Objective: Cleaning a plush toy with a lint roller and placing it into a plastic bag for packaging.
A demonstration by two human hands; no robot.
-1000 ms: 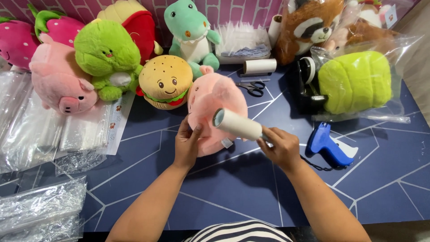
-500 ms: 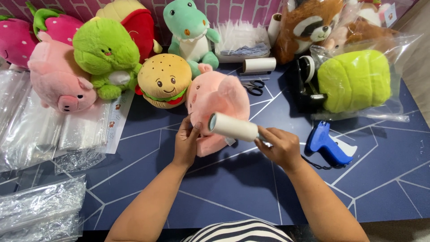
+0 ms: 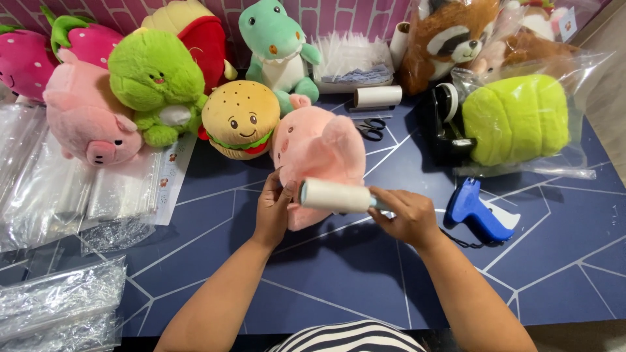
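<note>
Under your left hand (image 3: 272,210) the pink pig plush (image 3: 317,151) is soft, short-piled fabric, matt and slightly fuzzy. The lint roller (image 3: 334,195) in your right hand (image 3: 401,215) shows a smooth, papery white roll with a dull sheen. The burger plush (image 3: 240,118) beside it has the same velvety cloth, with stitched details. The tagging gun (image 3: 478,212) is hard blue plastic, smooth and faintly glossy. The green plush (image 3: 518,117) sits inside a clear, glossy, crinkled plastic bag. The stacked bags (image 3: 59,189) at your left are thin, shiny, wrinkled film. The table (image 3: 561,261) is a smooth, matt dark-blue surface with fine pale lines.
</note>
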